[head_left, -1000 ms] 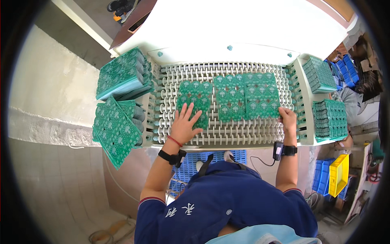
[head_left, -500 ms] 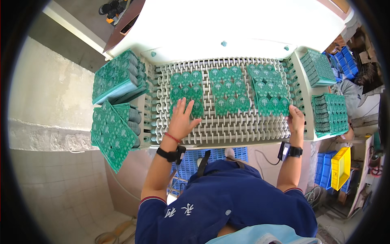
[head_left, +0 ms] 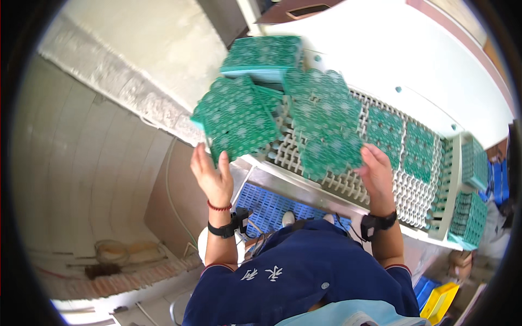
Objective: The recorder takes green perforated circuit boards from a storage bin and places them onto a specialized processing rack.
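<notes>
My right hand [head_left: 376,171] is closed on the lower right corner of a green circuit board panel [head_left: 326,122], blurred by motion, above the left end of the roller conveyor [head_left: 348,191]. My left hand [head_left: 213,176] has its fingers spread at the lower edge of another green circuit board panel [head_left: 236,119], which lies tilted on a stack at the conveyor's left end. Whether the fingertips touch that panel I cannot tell. Behind it stands a taller stack of green panels [head_left: 261,54]. Two more panels, a nearer one [head_left: 385,133] and a farther right one [head_left: 418,152], lie flat on the rollers.
Two stacks of green panels, one at the back [head_left: 474,163] and one in front [head_left: 467,220], stand on the conveyor's right end. A white machine housing [head_left: 380,49] rises behind the rollers. A blue slatted mat [head_left: 261,204] and a yellow bin [head_left: 439,301] are below.
The view has turned left. My left hand has left the conveyor panel for the left stack. My right hand has come from the right end to the left end and now holds a panel.
</notes>
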### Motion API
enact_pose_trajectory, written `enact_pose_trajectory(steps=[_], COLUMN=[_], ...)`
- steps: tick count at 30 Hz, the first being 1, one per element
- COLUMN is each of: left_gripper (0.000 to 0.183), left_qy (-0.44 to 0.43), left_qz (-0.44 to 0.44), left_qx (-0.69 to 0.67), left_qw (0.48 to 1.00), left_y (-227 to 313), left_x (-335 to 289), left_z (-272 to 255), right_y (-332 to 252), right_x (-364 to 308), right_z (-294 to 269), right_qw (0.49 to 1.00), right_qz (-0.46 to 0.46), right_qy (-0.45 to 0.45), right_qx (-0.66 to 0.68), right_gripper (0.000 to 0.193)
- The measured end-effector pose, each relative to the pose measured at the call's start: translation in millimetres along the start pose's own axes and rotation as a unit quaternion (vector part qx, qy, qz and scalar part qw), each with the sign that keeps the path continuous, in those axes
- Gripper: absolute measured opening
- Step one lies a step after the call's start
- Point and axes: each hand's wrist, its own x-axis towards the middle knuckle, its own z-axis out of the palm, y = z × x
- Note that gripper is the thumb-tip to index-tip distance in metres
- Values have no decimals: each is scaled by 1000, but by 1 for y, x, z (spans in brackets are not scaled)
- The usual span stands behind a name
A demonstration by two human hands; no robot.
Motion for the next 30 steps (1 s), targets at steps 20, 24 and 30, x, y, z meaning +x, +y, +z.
enact_pose_trajectory(steps=[20,24,30], left_gripper=[60,63,49], left_qy=[-41,-32,-158], left_qz=[54,40,-319], left_qx=[-34,-78,-570], left_qw=[997,996,741], left_y=[-9,-9,-14], left_x=[1,-1,-26], left_z=[-14,-15,-20], right_y=[35,41,32], right_x=[40,40,12], right_z=[170,159,121], right_qw=[940,948,967], right_qz=[26,40,65], right_qy=[-117,-128,-143], right_qx=[-318,-288,-202], right_gripper=[24,24,21])
